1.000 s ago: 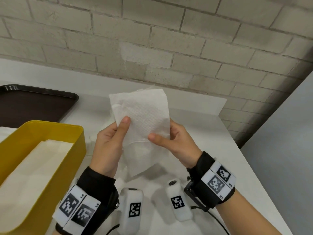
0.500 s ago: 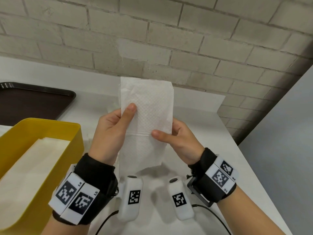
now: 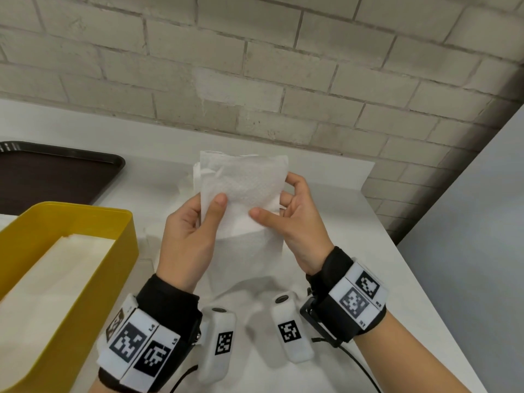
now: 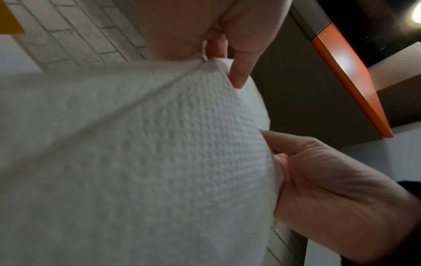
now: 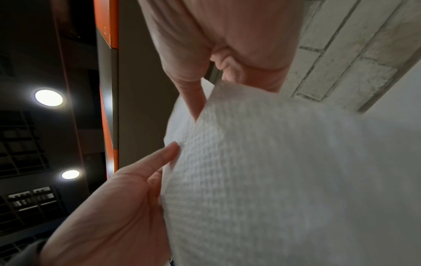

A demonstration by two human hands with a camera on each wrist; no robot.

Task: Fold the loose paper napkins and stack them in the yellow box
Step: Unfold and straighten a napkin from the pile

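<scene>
Napkin (image 3: 243, 185), dimpled white paper, now doubled over and shorter; our left hand (image 3: 190, 236) and right hand (image 3: 295, 225) pinch it.

Black wristbands (image 3: 167, 304) with white square-coded marker tags (image 3: 360, 293), bare forearms.

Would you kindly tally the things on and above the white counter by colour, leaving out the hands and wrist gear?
White: 2, the embossed white paper napkin held in both hands and the stack of folded white napkins in the box.
Yellow: 1, the yellow plastic box.
Dark brown: 1, the dark brown serving tray.
Total: 4.
</scene>
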